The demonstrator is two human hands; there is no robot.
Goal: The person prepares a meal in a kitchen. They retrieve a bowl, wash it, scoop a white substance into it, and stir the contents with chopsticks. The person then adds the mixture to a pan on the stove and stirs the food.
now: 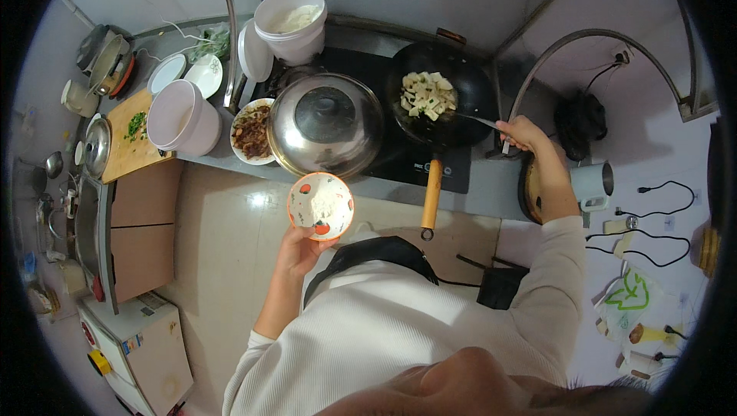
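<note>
My left hand (304, 248) grips the rim of a small patterned bowl (299, 221) with an orange edge, in front of the counter. White powder (326, 207) lies in the bowl. My right hand (523, 132) is closed around the handle of a metal spatula (481, 120), whose far end reaches into a black wok (477, 85). Pale chopped pieces of food with green bits (427, 95) sit in the wok. The wok's wooden handle (432, 194) points toward me. Left of it, a domed metal lid (351, 134) covers a pan.
A dish of browned food (251, 133) stands beside the lid. Behind are a white tub of powder (293, 42) and its leaning lid (254, 52). Further left, a white bucket (187, 119) stands near a cutting board (124, 145) with chopped greens. A metal rail (521, 88) arches at right.
</note>
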